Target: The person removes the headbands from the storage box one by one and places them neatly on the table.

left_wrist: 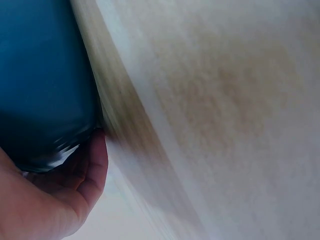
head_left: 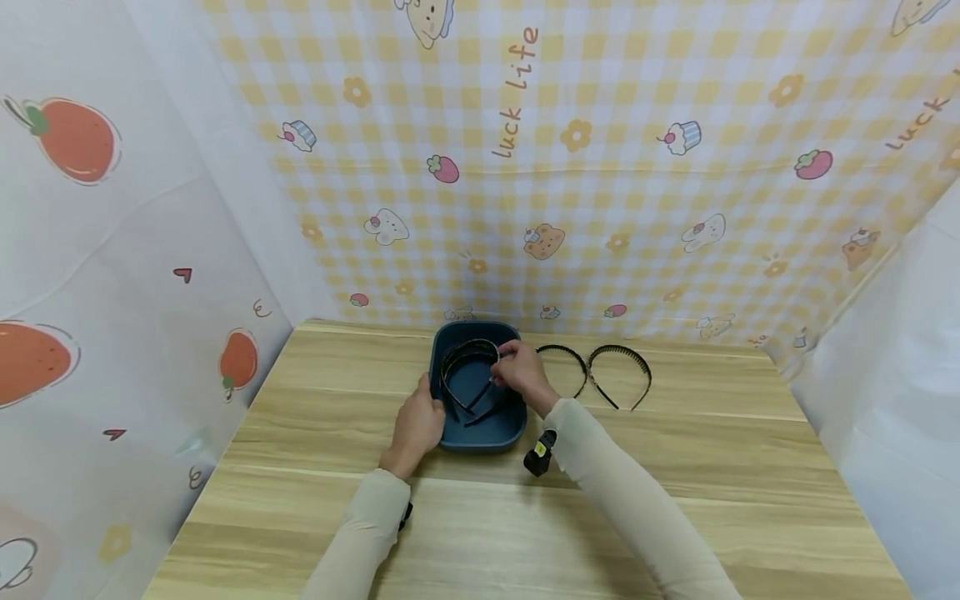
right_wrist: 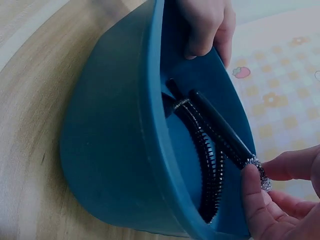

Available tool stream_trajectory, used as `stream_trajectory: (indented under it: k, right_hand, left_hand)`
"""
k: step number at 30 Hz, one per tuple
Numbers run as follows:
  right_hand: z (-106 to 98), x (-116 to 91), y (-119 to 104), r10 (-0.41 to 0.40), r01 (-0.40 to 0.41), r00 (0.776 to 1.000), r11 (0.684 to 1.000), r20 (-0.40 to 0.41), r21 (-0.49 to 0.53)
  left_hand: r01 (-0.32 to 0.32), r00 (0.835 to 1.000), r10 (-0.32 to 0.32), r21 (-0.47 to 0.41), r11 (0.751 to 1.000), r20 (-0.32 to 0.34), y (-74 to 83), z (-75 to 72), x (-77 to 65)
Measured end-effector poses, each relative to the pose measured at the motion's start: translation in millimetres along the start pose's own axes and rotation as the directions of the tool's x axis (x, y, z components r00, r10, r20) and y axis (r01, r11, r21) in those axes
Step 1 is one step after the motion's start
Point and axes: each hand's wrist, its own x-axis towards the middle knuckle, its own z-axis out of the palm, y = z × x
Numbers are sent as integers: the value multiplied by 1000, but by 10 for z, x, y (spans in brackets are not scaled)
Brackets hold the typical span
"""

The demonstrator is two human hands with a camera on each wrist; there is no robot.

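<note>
A dark blue plastic bin (head_left: 483,447) sits on the table. My left hand (head_left: 420,421) grips its left wall; the right wrist view shows that thumb over the rim, on the inner side. My right hand (head_left: 521,371) is over the bin's right side and pinches a black headband (right_wrist: 232,142) by its sparkling, stone-covered part, between thumb and fingers. The plain black end of this headband points down into the bin. Beneath it, inside the bin, lie other black toothed headbands (right_wrist: 205,150), partly hidden by the rim in the right wrist view.
To the right of the bin, two more headbands lie side by side on the wooden table (head_left: 712,458): one (head_left: 576,358) partly behind my right hand, the other (head_left: 633,353) farther right. A yellow-checked cloth (head_left: 622,208) hangs behind the table, with white cloth at both sides.
</note>
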Motion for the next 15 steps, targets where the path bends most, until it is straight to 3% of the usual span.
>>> stream_trajectory:
  k: [15]
  right_hand:
    - [-243,-46,-78,-26,31,999,990,-41,140]
  left_hand:
    - [-17,1000,17,10,1000,-2,0,-17,-6]
